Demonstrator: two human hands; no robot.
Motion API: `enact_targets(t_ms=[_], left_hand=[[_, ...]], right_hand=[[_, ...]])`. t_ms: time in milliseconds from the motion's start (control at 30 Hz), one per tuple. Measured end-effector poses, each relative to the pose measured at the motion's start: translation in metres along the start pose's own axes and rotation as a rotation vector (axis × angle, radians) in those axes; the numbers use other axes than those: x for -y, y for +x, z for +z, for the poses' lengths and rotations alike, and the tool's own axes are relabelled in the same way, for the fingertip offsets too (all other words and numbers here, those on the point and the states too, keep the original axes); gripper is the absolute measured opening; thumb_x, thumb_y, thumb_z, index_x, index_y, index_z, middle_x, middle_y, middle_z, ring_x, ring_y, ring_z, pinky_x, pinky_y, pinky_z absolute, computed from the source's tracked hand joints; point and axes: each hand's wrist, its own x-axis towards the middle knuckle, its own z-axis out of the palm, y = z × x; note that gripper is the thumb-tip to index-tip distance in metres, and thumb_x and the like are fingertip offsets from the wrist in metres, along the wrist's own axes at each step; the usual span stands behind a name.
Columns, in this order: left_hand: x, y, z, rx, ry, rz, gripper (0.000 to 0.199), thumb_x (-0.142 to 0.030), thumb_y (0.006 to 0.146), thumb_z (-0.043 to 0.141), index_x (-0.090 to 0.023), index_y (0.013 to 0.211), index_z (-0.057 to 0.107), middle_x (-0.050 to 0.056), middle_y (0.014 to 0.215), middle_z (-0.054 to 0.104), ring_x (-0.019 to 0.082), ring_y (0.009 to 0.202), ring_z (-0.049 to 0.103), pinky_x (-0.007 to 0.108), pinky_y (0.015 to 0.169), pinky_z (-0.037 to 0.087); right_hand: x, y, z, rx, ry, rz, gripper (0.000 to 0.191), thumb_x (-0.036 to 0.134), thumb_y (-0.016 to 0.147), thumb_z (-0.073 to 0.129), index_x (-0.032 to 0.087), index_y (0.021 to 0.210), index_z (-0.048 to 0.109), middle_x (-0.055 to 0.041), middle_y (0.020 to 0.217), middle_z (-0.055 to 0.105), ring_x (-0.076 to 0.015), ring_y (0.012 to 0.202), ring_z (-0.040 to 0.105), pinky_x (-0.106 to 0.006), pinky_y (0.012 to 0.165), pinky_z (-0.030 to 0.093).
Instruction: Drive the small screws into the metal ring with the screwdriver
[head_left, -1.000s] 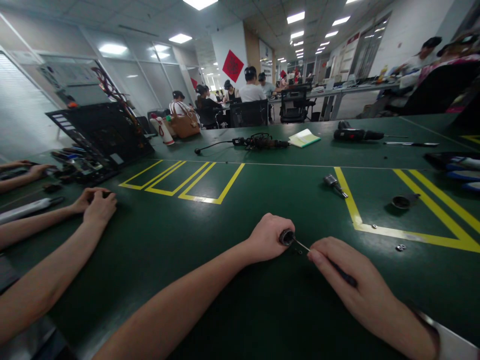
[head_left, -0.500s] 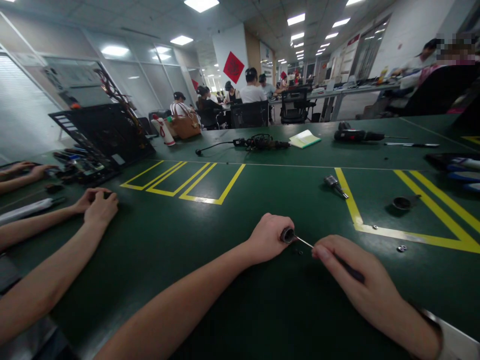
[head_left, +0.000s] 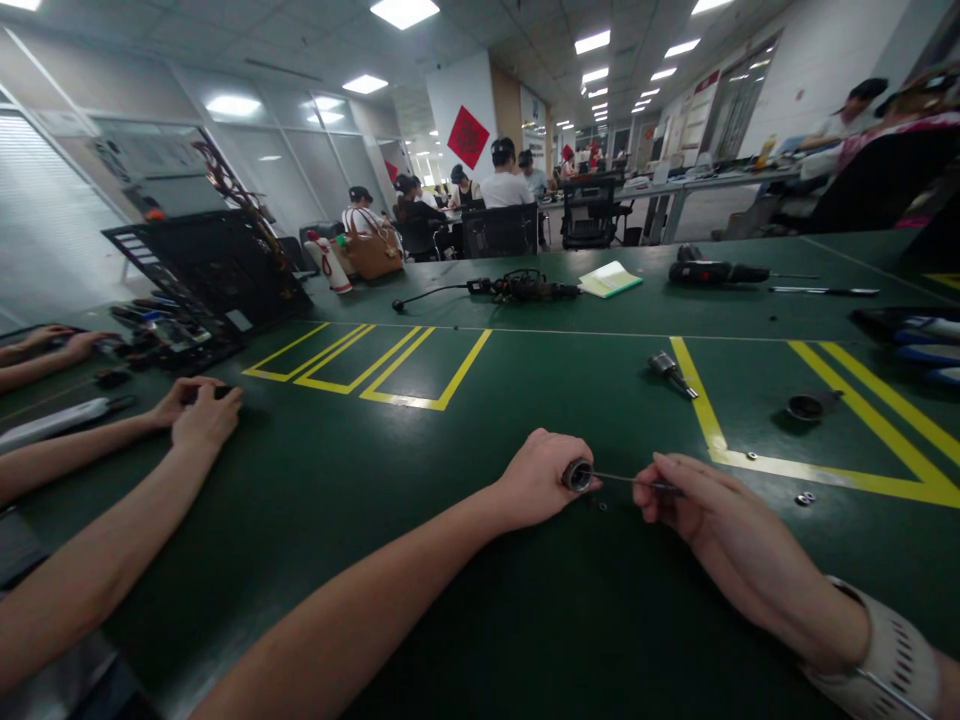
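My left hand [head_left: 541,478] is closed round a short, dark metal cylinder [head_left: 577,476], its hollow round end turned toward the right. In my right hand [head_left: 724,530] is a thin screwdriver [head_left: 619,477], pinched between thumb and fingers. Its slim shaft reaches left to the mouth of the cylinder; whether the tip touches inside cannot be seen. Just below the left fingers a tiny ring-like piece [head_left: 602,507] lies on the green table [head_left: 420,600]. Farther right are small metal nuts or washers [head_left: 805,498] and a dark cup-shaped part [head_left: 805,407].
A metal shaft part [head_left: 673,374] lies beyond my hands. At the back are a coiled cable tool [head_left: 517,286], a notepad [head_left: 611,279] and a power drill [head_left: 716,269]. Pliers [head_left: 930,350] lie far right. A co-worker's hands [head_left: 201,412] work at the left.
My right hand has turned and drawn slightly right, so the screwdriver's shaft lies nearer level. My left hand keeps the cylinder in almost the same place.
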Motion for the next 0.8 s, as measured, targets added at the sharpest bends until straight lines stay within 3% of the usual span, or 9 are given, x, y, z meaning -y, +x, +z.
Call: enact_targets(t_ms=[167, 233, 300, 467, 567, 667, 800], left_hand=[[0.000, 0.000, 0.001, -0.014, 0.052, 0.017, 0.015, -0.029, 0.083, 0.060, -0.016, 0.080, 0.054, -0.002, 0.076, 0.060, 0.014, 0.073, 0.056, 0.028, 0.071, 0.036], [0.000, -0.001, 0.001, -0.007, 0.093, 0.039, 0.012, -0.027, 0.083, 0.059, -0.016, 0.081, 0.054, -0.001, 0.076, 0.060, 0.014, 0.074, 0.056, 0.028, 0.071, 0.035], [0.000, -0.001, 0.001, 0.004, 0.108, 0.059, 0.011, -0.027, 0.084, 0.057, -0.016, 0.080, 0.054, -0.001, 0.076, 0.061, 0.014, 0.075, 0.056, 0.028, 0.070, 0.034], [0.001, -0.001, 0.002, -0.005, 0.078, 0.055, 0.015, -0.031, 0.085, 0.057, -0.017, 0.079, 0.054, 0.000, 0.077, 0.062, 0.015, 0.075, 0.057, 0.028, 0.069, 0.034], [0.003, 0.000, 0.003, -0.023, 0.039, 0.043, 0.016, -0.032, 0.083, 0.059, -0.017, 0.079, 0.054, -0.001, 0.077, 0.062, 0.014, 0.074, 0.057, 0.028, 0.070, 0.035], [0.003, 0.000, 0.003, -0.027, 0.022, 0.048, 0.016, -0.031, 0.083, 0.059, -0.017, 0.079, 0.054, -0.001, 0.077, 0.062, 0.014, 0.074, 0.057, 0.028, 0.071, 0.035], [0.001, -0.001, 0.001, -0.001, 0.067, 0.056, 0.010, -0.025, 0.083, 0.056, -0.017, 0.079, 0.055, -0.001, 0.076, 0.061, 0.014, 0.075, 0.055, 0.028, 0.071, 0.034]], right_hand=[[0.005, -0.011, 0.004, 0.043, -0.510, -0.277, 0.029, 0.047, 0.080, 0.056, 0.023, 0.067, 0.067, -0.0029, 0.067, 0.064, -0.0216, 0.066, 0.058, -0.034, 0.061, 0.043], [0.007, -0.013, 0.005, 0.070, -0.612, -0.324, 0.030, 0.047, 0.081, 0.055, 0.024, 0.066, 0.067, -0.0026, 0.066, 0.063, -0.0215, 0.065, 0.057, -0.034, 0.060, 0.041], [0.007, -0.011, 0.004, 0.074, -0.555, -0.285, 0.032, 0.047, 0.082, 0.054, 0.023, 0.066, 0.067, -0.0028, 0.067, 0.063, -0.0217, 0.068, 0.057, -0.034, 0.063, 0.042], [0.003, 0.001, 0.000, 0.013, -0.061, -0.014, 0.030, 0.047, 0.077, 0.063, 0.019, 0.068, 0.070, -0.0044, 0.070, 0.066, -0.0196, 0.070, 0.057, -0.032, 0.066, 0.046], [0.000, 0.004, -0.002, 0.008, 0.122, 0.081, 0.027, 0.044, 0.075, 0.068, 0.017, 0.070, 0.070, -0.0042, 0.070, 0.066, -0.0175, 0.068, 0.056, -0.030, 0.064, 0.046], [-0.001, 0.002, -0.003, -0.011, 0.084, 0.058, 0.029, 0.047, 0.076, 0.066, 0.019, 0.071, 0.070, -0.0037, 0.071, 0.066, -0.0181, 0.069, 0.056, -0.031, 0.065, 0.046], [0.001, -0.002, -0.001, 0.022, -0.290, -0.108, 0.032, 0.051, 0.081, 0.059, 0.021, 0.071, 0.070, -0.0029, 0.072, 0.066, -0.0206, 0.074, 0.058, -0.034, 0.070, 0.043]])
